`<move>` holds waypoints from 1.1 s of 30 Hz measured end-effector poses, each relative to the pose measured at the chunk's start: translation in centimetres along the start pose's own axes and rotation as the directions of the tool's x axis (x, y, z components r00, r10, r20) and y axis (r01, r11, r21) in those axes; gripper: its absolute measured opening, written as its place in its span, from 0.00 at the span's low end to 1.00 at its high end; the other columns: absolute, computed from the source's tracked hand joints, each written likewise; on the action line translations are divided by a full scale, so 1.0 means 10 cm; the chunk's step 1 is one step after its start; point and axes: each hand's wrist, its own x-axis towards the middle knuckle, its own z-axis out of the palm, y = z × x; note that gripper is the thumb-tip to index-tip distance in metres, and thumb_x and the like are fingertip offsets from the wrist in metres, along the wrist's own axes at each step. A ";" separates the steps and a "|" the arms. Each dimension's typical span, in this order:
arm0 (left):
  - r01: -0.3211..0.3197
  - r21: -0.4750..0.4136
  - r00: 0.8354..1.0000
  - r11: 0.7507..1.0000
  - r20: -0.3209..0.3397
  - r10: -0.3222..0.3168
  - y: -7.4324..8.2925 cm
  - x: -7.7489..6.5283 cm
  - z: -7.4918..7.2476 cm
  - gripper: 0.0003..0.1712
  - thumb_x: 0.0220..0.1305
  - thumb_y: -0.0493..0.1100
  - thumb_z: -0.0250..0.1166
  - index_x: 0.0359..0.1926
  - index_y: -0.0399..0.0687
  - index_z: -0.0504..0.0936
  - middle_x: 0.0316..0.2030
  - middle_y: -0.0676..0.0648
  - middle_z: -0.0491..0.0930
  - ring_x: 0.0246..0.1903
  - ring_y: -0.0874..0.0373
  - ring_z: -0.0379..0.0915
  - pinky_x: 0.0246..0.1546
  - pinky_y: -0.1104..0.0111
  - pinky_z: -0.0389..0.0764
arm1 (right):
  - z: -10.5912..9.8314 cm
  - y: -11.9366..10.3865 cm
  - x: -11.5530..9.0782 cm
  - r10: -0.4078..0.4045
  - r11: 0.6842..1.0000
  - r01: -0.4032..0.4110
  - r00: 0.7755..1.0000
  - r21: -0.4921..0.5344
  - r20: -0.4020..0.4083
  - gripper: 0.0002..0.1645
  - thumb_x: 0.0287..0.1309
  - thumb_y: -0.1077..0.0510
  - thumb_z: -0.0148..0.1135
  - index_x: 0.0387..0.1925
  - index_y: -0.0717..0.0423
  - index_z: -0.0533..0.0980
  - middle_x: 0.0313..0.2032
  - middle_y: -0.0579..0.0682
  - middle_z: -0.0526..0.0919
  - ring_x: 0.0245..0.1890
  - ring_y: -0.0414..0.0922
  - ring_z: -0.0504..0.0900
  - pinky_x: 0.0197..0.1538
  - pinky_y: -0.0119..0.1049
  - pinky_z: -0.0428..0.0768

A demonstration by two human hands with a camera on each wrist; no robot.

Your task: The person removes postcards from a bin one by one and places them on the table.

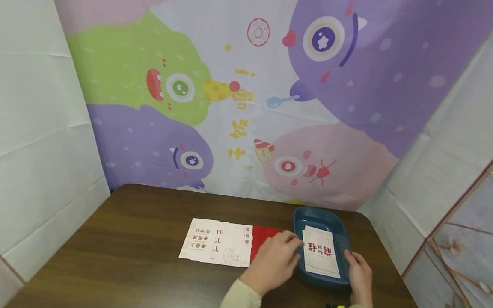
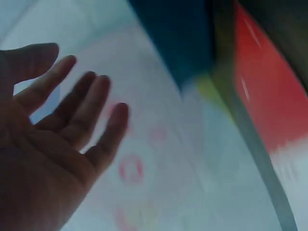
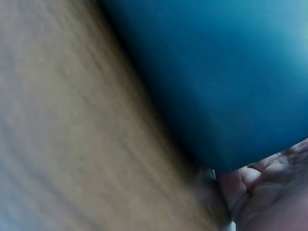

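A blue tray (image 1: pixel 316 219) stands on the right part of the table, with white printed cards (image 1: pixel 320 263) lying in it. At its right rim, my right hand (image 1: pixel 361 276) grips the tray with the thumb over the edge; the right wrist view shows the curled fingers close under the tray's rounded wall (image 3: pixel 216 91). My left hand (image 1: pixel 274 261) is over the tray's left rim, its fingers loosely spread and nothing in them, as the palm (image 2: pixel 53 144) shows. Left of it lies a row of overlapping white cards (image 1: pixel 215 244) with a red card (image 1: pixel 262 238) at its right end.
The dark wooden table (image 1: pixel 127 239) ends at a hanging cloth (image 1: pixel 239 171) with cartoon monsters. White cloth panels (image 1: pixel 42 141) stand at both sides. A small black and yellow object (image 1: pixel 336 305) shows at the bottom edge, near the right wrist.
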 end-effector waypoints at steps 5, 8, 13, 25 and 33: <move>-0.094 -0.057 0.983 0.994 0.152 0.102 0.31 0.37 0.39 0.15 0.63 0.47 0.65 0.52 0.59 0.82 0.46 0.57 0.81 0.41 0.68 0.74 0.43 0.75 0.81 | 0.00 -0.02 -0.01 -0.034 0.999 0.034 0.998 -0.001 0.059 0.45 0.68 0.36 0.46 0.66 0.71 0.59 0.70 0.75 0.54 0.69 0.70 0.50 0.67 0.68 0.49; -0.071 -0.008 0.971 0.997 0.227 0.071 0.34 0.51 0.61 0.14 0.62 0.46 0.66 0.49 0.62 0.83 0.45 0.58 0.81 0.40 0.68 0.73 0.40 0.73 0.83 | 0.00 -0.03 -0.02 -0.037 0.999 0.037 0.995 -0.004 0.091 0.45 0.68 0.36 0.46 0.67 0.71 0.58 0.70 0.75 0.53 0.69 0.70 0.49 0.67 0.69 0.49; 0.030 0.153 0.947 0.988 0.312 -0.077 0.31 0.57 0.88 0.18 0.54 0.48 0.71 0.48 0.65 0.85 0.42 0.58 0.83 0.37 0.62 0.74 0.35 0.67 0.83 | 0.03 -0.04 -0.03 -0.046 0.999 0.047 0.996 -0.015 0.073 0.44 0.69 0.38 0.47 0.66 0.72 0.59 0.69 0.75 0.55 0.69 0.70 0.51 0.67 0.67 0.51; 0.161 0.259 0.899 0.952 0.359 -0.250 0.40 0.69 1.02 0.17 0.45 0.53 0.76 0.40 0.61 0.88 0.36 0.56 0.86 0.34 0.58 0.74 0.43 0.60 0.78 | 0.03 -0.06 0.01 -0.050 0.999 0.051 0.998 -0.015 0.032 0.42 0.69 0.38 0.47 0.65 0.71 0.61 0.68 0.75 0.57 0.68 0.69 0.52 0.68 0.67 0.50; 0.137 0.272 0.908 0.952 0.350 -0.231 0.42 0.66 1.08 0.22 0.45 0.53 0.75 0.46 0.67 0.85 0.36 0.55 0.83 0.32 0.58 0.75 0.37 0.60 0.80 | 0.00 -0.01 -0.01 -0.034 0.999 0.034 0.999 -0.011 0.017 0.41 0.70 0.40 0.46 0.65 0.71 0.61 0.67 0.74 0.58 0.67 0.68 0.53 0.67 0.67 0.51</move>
